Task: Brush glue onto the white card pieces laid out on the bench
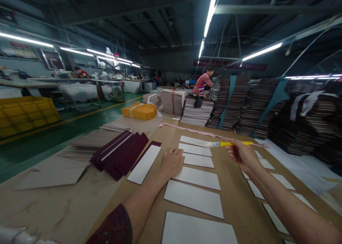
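My right hand [240, 153] is closed around a yellow-handled brush [227, 143], held level above the table with its bristles pointing left. My left hand [172, 162] rests with curled fingers on a white card [198, 160], one of several white cards [193, 197] laid in a column on brown paper [232, 197]. A second column of white cards [256, 190] lies under my right forearm. Just left of my left hand lies a white panel on a maroon backing [144, 163].
A fanned pile of maroon sheets [120, 153] and grey boards [93, 138] lies at the left. Tall stacks of dark sheets [256, 106] stand behind the table, with yellow bundles [139, 111]. A person in pink [203, 82] works far back. Yellow crates [26, 115] sit at the left.
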Motion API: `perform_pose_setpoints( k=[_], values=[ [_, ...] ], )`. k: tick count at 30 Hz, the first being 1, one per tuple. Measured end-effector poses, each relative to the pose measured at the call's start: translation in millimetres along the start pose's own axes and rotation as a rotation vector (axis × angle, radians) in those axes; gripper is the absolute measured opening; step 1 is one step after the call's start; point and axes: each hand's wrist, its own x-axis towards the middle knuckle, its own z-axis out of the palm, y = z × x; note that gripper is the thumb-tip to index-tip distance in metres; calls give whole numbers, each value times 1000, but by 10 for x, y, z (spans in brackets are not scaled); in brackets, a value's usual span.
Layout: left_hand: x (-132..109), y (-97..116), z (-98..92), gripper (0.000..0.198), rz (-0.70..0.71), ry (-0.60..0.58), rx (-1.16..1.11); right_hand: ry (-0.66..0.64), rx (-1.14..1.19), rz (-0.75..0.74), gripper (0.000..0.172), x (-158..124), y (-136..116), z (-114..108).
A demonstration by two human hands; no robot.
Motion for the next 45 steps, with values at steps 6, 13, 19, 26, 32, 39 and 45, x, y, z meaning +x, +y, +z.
perform_pose_setpoints(
  k=[6, 13, 19, 26, 32, 39, 45],
  values=[
    [226, -7, -31, 34, 14, 25, 29, 14, 34, 11, 11, 148, 47, 129],
    [553, -86, 176, 36, 31, 75, 12, 4, 35, 34, 18, 376, 232, 519],
    [691, -188, 274, 50, -2, 63, -65, 7, -5, 21, 19, 475, 353, 557],
    [656, -163, 245, 54, -9, 56, -142, 20, 7, 31, 18, 611, 407, 445],
    [648, -182, 268, 50, -26, 78, -223, 21, 26, 30, 15, 646, 409, 515],
    [652, -208, 302, 38, -18, 165, -188, -20, 35, 12, 12, 645, 433, 666],
    [653, -203, 294, 36, -32, 161, -165, 20, 46, 42, 12, 688, 446, 746]
  ],
)
